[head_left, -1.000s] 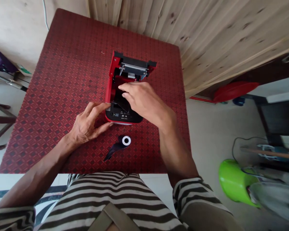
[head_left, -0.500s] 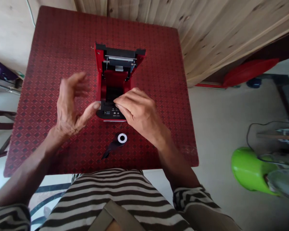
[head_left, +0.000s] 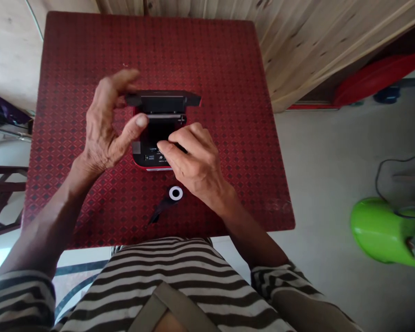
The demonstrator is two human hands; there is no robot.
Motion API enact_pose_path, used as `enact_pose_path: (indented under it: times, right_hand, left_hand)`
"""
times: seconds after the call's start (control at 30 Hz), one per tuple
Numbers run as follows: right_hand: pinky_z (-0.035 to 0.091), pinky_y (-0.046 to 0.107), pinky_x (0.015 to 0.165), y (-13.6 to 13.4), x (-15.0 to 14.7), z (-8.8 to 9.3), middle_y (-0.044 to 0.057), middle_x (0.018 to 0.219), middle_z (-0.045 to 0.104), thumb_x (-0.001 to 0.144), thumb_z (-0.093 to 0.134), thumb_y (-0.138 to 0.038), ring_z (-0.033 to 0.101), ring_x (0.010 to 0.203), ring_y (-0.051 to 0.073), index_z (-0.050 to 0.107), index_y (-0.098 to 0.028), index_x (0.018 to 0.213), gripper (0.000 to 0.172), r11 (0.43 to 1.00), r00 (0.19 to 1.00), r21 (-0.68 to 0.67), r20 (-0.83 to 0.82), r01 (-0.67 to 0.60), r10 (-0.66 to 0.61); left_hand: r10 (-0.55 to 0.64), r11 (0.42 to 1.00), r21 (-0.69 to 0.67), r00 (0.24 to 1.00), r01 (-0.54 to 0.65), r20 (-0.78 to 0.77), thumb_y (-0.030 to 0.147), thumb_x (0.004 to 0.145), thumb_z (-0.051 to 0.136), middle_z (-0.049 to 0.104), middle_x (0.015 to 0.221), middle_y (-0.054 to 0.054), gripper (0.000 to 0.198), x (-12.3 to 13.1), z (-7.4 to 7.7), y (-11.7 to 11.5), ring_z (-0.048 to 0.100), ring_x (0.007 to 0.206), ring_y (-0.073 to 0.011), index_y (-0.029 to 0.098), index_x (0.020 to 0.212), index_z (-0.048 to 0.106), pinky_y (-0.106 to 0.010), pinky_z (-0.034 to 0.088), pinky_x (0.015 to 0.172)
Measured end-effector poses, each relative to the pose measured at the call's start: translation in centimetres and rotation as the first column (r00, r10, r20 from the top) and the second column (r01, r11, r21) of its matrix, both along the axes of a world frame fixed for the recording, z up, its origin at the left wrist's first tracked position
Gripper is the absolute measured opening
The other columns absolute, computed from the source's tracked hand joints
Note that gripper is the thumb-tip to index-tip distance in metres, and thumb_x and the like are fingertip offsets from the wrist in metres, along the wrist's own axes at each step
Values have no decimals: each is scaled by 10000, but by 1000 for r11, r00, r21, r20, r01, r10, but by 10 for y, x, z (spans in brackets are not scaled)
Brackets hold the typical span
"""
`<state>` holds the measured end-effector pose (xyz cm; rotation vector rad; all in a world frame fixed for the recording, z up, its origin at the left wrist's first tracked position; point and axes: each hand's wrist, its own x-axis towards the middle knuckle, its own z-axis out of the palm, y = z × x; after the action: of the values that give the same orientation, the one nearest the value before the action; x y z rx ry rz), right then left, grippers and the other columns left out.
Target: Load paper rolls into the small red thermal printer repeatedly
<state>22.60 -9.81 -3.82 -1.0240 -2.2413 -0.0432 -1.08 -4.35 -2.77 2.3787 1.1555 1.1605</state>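
A small red and black printer sits on the table, its black lid raised and leaning forward over the dark compartment. My left hand is at the lid's left side. Its fingers are spread, some beyond the lid's left corner, and the thumb is in front; whether it presses the lid I cannot tell. With bent fingers, my right hand grips the printer's right front part, the thumb over the button panel. The fingers hide that side of the panel. In front of the printer lies a roll of black ribbon with a white ring-shaped end and a loose tail.
A red patterned cover lies over the table. Wooden panelling stands along the far edge. On the floor to the right are a green bucket and a dark cable. A dark wooden chair stands at the left.
The printer's lid has swung from upright down toward me. My left hand has moved up beside it. My right hand stays at the printer's right front, its thumb shifted slightly left.
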Motion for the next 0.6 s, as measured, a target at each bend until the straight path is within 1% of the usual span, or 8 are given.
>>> enact_pose_path:
  times: [0.07, 0.1, 0.23, 0.33, 0.47, 0.6]
  right_hand:
    - [503, 399, 838, -2, -1, -5, 36, 977, 734, 1118, 523, -148, 615, 959, 215, 754, -248, 1114, 252, 999, 1000, 43, 5, -4, 4]
    - [502, 400, 837, -2, -1, -7, 35, 974, 737, 1118, 527, -149, 619, 956, 214, 754, -246, 1128, 246, 998, 1000, 60, 8, -3, 2]
    - [510, 404, 859, -4, -1, -10, 40, 977, 740, 1115, 543, -150, 638, 974, 215, 753, -237, 1155, 231, 998, 1000, 57, 4, 5, -6]
    - [515, 403, 864, -3, -1, -10, 44, 965, 727, 1116, 538, -150, 642, 984, 218, 753, -227, 1149, 231, 999, 1000, 54, -7, -9, 9]
    - [516, 393, 847, -3, -1, -10, 41, 945, 721, 1114, 522, -132, 634, 957, 213, 750, -225, 1129, 247, 997, 1000, 79, -2, -12, 13]
    - [518, 371, 822, -3, -1, -10, 38, 924, 717, 1109, 537, -131, 628, 932, 206, 745, -213, 1110, 224, 991, 1000, 132, -12, -10, 11]
  left_hand:
    - [-2, 999, 40, 995, 6, -96, 689, 1066, 524, 635, 1427, -77, 611, -2, 1, -9, 612, 1338, -261, 285, 1522, 574, -475, 524, 1171]
    - [-10, 999, 48, 993, 16, -121, 700, 1059, 527, 636, 1422, -80, 610, -3, 0, -12, 607, 1345, -271, 282, 1496, 610, -492, 512, 1194]
    - [-58, 998, 33, 993, 62, -106, 732, 1015, 590, 607, 1451, -112, 632, -12, -13, -18, 592, 1409, -325, 273, 1444, 663, -538, 543, 1188]
    - [-99, 992, 58, 984, 109, -149, 717, 1002, 627, 566, 1507, -122, 632, -18, -22, -24, 542, 1490, -360, 295, 1472, 631, -588, 562, 1175]
    - [-102, 991, 62, 973, 117, -206, 743, 1004, 602, 518, 1568, -99, 672, -19, -26, -29, 499, 1536, -367, 349, 1546, 554, -618, 552, 1194]
    - [-101, 988, 89, 972, 122, -214, 728, 994, 643, 509, 1563, -143, 710, -17, -25, -30, 493, 1534, -391, 290, 1547, 564, -601, 567, 1169]
